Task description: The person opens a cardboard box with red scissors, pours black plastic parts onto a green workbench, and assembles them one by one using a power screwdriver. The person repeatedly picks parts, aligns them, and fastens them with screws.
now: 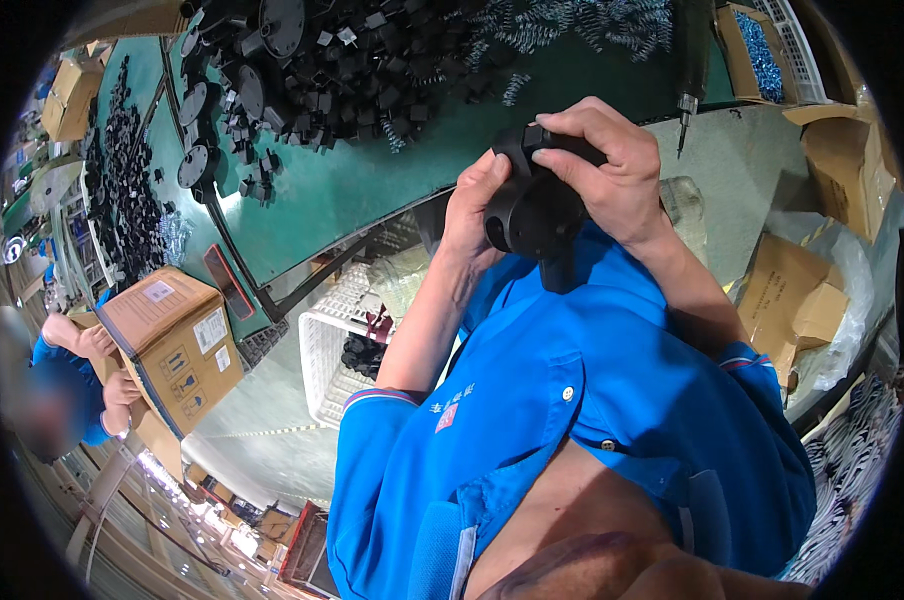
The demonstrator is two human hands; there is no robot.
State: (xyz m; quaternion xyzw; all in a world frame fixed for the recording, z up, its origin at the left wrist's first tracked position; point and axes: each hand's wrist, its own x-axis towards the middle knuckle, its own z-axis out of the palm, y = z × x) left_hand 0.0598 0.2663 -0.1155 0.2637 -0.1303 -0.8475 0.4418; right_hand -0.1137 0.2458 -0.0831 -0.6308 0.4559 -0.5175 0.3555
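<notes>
In front of my chest I hold a black plastic part with a rounded body and a short stem pointing down. My left hand is closed on its left side, the thumb lying along the top. My right hand pinches its upper right end between thumb and fingers. Whether the black piece in that pinch is separate from the body, I cannot tell. Beyond my hands, a heap of small black plastic parts covers the green table. Metal coil springs lie scattered beside the heap.
A powered screwdriver hangs at the far right, near a box of blue screws. Opened cardboard boxes stand at right. A white plastic basket sits below the table edge. At left, another person's hands hold a carton.
</notes>
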